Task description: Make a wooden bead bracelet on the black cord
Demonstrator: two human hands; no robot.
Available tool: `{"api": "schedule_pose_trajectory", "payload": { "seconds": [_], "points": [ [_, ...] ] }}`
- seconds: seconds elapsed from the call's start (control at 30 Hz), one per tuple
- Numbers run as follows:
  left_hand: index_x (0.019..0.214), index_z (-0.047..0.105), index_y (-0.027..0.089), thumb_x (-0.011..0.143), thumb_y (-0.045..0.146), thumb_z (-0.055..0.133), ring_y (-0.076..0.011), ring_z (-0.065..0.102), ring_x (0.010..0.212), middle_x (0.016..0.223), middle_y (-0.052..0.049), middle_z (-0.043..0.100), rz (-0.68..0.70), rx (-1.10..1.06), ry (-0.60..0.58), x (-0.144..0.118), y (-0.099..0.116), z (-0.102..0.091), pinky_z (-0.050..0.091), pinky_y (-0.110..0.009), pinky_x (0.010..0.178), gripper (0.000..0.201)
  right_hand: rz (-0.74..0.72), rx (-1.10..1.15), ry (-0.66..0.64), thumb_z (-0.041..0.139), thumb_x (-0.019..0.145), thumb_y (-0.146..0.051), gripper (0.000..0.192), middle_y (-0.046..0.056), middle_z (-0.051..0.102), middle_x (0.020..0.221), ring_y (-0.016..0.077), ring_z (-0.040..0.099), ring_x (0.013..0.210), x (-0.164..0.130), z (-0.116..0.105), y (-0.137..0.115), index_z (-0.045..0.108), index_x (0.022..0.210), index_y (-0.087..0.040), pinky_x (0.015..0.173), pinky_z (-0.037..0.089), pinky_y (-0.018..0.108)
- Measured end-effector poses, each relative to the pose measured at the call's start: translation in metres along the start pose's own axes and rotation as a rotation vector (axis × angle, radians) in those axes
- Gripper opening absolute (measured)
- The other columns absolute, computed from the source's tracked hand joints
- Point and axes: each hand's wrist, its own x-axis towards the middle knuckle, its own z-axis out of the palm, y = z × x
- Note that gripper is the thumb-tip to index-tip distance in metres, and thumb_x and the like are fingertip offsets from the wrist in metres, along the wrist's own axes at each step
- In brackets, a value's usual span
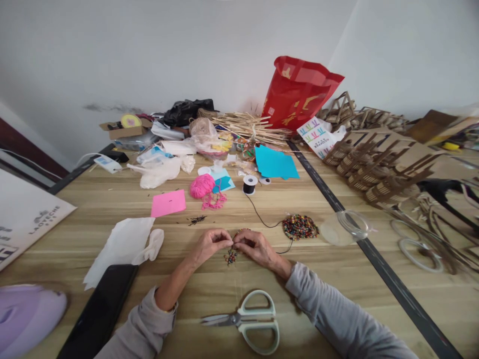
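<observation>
Both hands, left (208,244) and right (255,245), pinch a short bead string (231,256) just left of the loose bead pile (300,227). The beads look tiny, hard and slippery on limp thread, best gripped by fingertips close to the last bead.

Both hands (234,245) pinch beads (230,257) above scissors (249,321).

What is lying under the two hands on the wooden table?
A small cluster of coloured beads hangs just below the left hand and right hand, whose fingertips meet. The hands cover whatever the fingers pinch, so it cannot be seen.
</observation>
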Motion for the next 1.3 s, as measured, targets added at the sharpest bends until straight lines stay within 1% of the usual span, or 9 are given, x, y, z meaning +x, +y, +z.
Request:
{"api": "schedule_pose_trajectory", "payload": {
  "seconds": [0.2,0.4,0.5,0.63,0.83,0.9,1.03,1.17,1.3],
  "points": [
    [0.067,0.064,0.013,0.067,0.033,0.071,-0.0123,0.051,0.062,0.063,0.000,0.061,0.012,0.003,-0.002,0.000,-0.004,-0.001,0.040,-0.023,0.062,0.021,0.094,0.229,-0.013,0.060,0.084,-0.042,0.028,0.002,0.062,0.066,0.0115,0.058,0.057,0.000,0.003,0.000,0.062,0.084,-0.014,0.054,0.047,0.022],
    [0.067,0.064,0.013,0.067,0.034,0.071,-0.0123,0.050,0.061,0.063,0.000,0.060,0.018,0.030,-0.004,0.001,-0.006,-0.001,0.039,-0.023,0.060,0.022,0.131,0.301,0.000,0.065,0.080,-0.043,0.030,0.002,0.063,0.066,0.0111,0.059,0.056,0.000,0.004,0.002,0.062,0.082,-0.014,0.054,0.049,0.022],
    [0.067,0.065,0.013,0.067,0.032,0.070,-0.0121,0.050,0.061,0.063,0.000,0.061,0.023,0.028,-0.003,0.001,-0.005,-0.001,0.039,-0.023,0.060,0.020,0.119,0.275,-0.001,0.064,0.080,-0.043,0.029,0.002,0.063,0.067,0.0105,0.057,0.055,0.001,0.003,0.001,0.063,0.083,-0.014,0.053,0.047,0.022],
    [0.067,0.065,0.013,0.068,0.030,0.070,-0.0123,0.051,0.062,0.063,0.000,0.061,0.008,0.028,0.000,0.000,-0.002,-0.001,0.040,-0.023,0.062,0.018,0.075,0.141,0.019,0.060,0.084,-0.039,0.025,0.002,0.061,0.067,0.0099,0.053,0.055,0.001,0.001,0.000,0.064,0.083,-0.014,0.051,0.043,0.021],
    [0.073,0.066,0.012,0.068,0.027,0.069,-0.0129,0.054,0.065,0.069,-0.002,0.064,0.018,0.038,0.015,-0.002,-0.004,-0.001,0.041,-0.024,0.063,0.016,0.065,0.045,0.190,0.058,0.085,-0.037,0.023,0.004,0.062,0.073,0.0134,0.054,0.061,0.001,-0.002,0.007,0.063,0.085,-0.016,0.054,0.043,0.023],
    [0.073,0.066,0.012,0.068,0.026,0.069,-0.0131,0.055,0.064,0.070,-0.003,0.064,0.008,0.066,-0.004,-0.003,-0.003,-0.002,0.042,-0.024,0.063,0.015,0.069,0.034,0.211,0.057,0.086,-0.037,0.023,0.005,0.062,0.074,0.0144,0.055,0.062,0.001,-0.002,0.010,0.063,0.087,-0.016,0.055,0.043,0.024],
    [0.071,0.068,0.013,0.068,0.023,0.069,-0.0127,0.054,0.060,0.066,-0.002,0.064,-0.025,0.217,-0.104,-0.007,0.002,-0.010,0.042,-0.023,0.059,0.011,0.051,0.015,0.196,0.056,0.086,-0.036,0.022,0.006,0.063,0.077,0.0155,0.057,0.066,0.001,-0.002,0.013,0.065,0.087,-0.016,0.057,0.044,0.025],
    [0.072,0.072,0.014,0.067,0.019,0.068,-0.0122,0.052,0.059,0.065,-0.001,0.062,-0.007,0.486,-0.169,-0.012,0.013,-0.015,0.040,-0.021,0.056,0.008,0.026,0.007,0.167,0.056,0.086,-0.033,0.021,0.006,0.063,0.079,0.0147,0.057,0.066,0.001,-0.002,0.010,0.067,0.090,-0.016,0.057,0.044,0.024],
    [0.076,0.075,0.018,0.071,0.012,0.060,-0.0125,0.055,0.064,0.071,-0.001,0.064,0.030,0.694,-0.226,-0.015,0.021,-0.014,0.040,-0.021,0.061,0.016,0.023,0.005,0.150,0.058,0.084,-0.027,0.016,0.006,0.065,0.080,0.0139,0.057,0.067,0.002,-0.002,0.006,0.069,0.089,-0.016,0.058,0.044,0.023]
  ]
}}
